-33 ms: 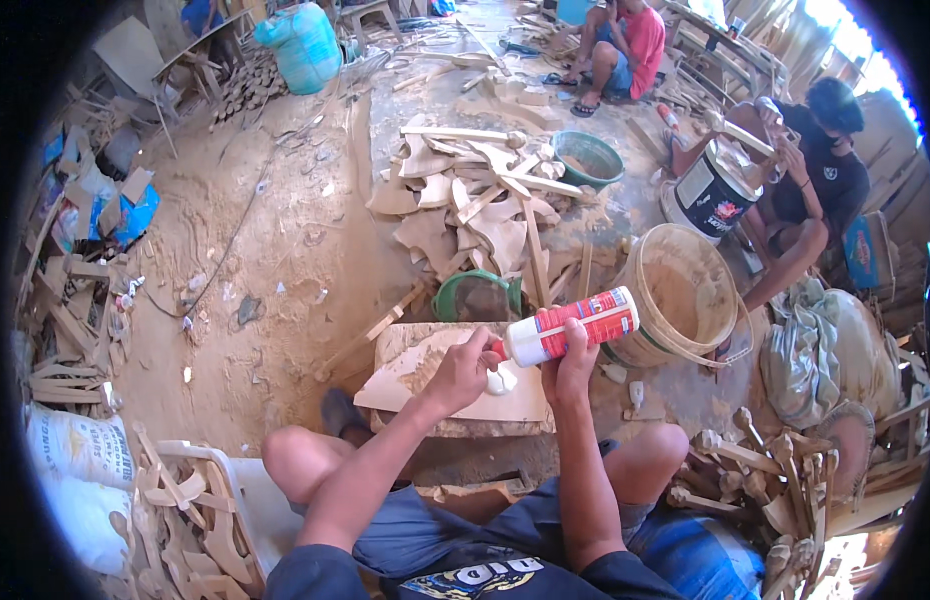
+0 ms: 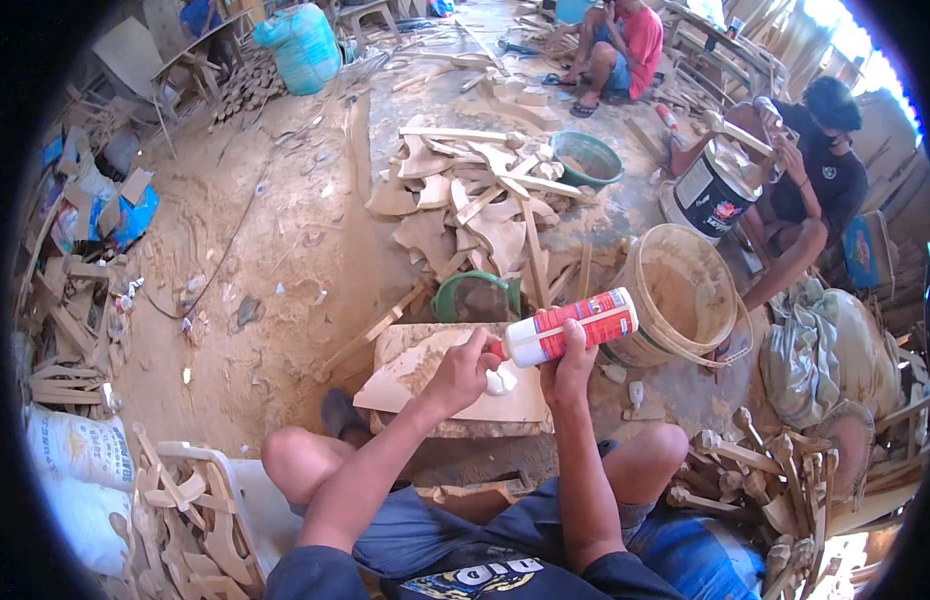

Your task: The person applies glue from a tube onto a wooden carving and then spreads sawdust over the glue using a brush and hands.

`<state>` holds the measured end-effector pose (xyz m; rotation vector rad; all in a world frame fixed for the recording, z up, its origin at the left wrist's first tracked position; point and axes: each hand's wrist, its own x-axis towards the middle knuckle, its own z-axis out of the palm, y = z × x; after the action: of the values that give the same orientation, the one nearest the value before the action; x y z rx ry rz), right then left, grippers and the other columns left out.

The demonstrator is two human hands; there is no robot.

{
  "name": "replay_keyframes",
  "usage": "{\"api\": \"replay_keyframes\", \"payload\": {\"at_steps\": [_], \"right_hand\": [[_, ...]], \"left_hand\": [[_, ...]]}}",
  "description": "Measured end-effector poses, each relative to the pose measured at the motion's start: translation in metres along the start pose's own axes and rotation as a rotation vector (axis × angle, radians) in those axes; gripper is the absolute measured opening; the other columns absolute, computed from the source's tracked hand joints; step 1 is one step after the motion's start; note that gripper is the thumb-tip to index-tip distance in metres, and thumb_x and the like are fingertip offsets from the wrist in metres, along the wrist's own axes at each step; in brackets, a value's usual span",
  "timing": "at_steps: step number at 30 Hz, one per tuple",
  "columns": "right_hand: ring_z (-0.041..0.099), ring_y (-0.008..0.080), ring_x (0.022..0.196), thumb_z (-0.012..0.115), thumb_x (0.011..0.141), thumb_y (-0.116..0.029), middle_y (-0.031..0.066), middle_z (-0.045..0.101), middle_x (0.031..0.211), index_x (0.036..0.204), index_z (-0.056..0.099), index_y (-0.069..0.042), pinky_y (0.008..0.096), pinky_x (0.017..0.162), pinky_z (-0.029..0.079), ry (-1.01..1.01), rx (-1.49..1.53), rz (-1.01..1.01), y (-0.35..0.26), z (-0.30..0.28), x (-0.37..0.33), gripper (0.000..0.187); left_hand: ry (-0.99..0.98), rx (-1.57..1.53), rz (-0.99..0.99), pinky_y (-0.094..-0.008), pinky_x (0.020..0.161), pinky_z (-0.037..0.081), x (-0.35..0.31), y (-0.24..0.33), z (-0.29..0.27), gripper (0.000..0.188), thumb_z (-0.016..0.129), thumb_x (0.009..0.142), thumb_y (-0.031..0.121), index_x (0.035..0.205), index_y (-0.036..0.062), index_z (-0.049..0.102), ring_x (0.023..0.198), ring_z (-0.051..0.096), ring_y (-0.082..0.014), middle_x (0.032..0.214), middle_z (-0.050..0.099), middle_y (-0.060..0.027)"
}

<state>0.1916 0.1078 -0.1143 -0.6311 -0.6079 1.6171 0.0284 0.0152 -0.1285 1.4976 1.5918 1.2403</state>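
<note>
My right hand (image 2: 570,375) is wrapped around a white glue bottle (image 2: 582,325) with a red label, held nearly level with its neck toward the left. The fingers of my left hand (image 2: 462,376) are closed on the bottle's red cap (image 2: 498,350), which they partly hide. Just below the cap, a white blob of glue (image 2: 500,382) lies on a pale wooden board (image 2: 410,392). That board rests on a low wooden block (image 2: 425,337) in front of my crossed legs.
Beyond the block are a green tub (image 2: 447,300) and a heap of cut wood pieces (image 2: 455,200). A large pale bucket (image 2: 640,345) stands to the right. Carved wood pieces (image 2: 725,455) lie by my right knee. Two people (image 2: 835,170) sit farther off.
</note>
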Motion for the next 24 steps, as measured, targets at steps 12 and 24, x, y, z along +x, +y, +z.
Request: {"api": "replay_keyframes", "payload": {"at_steps": [12, 24], "right_hand": [[0.075, 0.0286, 0.108, 0.069, 0.104, -0.017, 0.0128, 0.069, 0.114, 0.127, 0.053, -0.004, 0.045, 0.098, 0.062, 0.117, 0.097, -0.023, -0.002, 0.009, -0.017, 0.031], [0.072, 0.0295, 0.112, 0.07, 0.104, -0.027, 0.0124, 0.068, 0.114, 0.126, 0.052, -0.002, 0.0474, 0.102, 0.06, 0.129, 0.183, -0.067, -0.027, 0.007, -0.017, 0.038]], "left_hand": [[0.229, 0.685, 0.434, -0.0437, 0.082, 0.045, 0.009, 0.027, -0.018, 0.019, 0.077, 0.092, 0.017, 0.1, 0.0114, 0.061, 0.091, 0.063, -0.03, 0.093, 0.063, -0.0081], [0.06, 0.248, 0.124, -0.0439, 0.084, 0.055, 0.009, 0.061, -0.04, 0.01, 0.077, 0.096, 0.014, 0.097, 0.0045, 0.076, 0.089, 0.071, -0.0322, 0.091, 0.074, -0.0141]]}}
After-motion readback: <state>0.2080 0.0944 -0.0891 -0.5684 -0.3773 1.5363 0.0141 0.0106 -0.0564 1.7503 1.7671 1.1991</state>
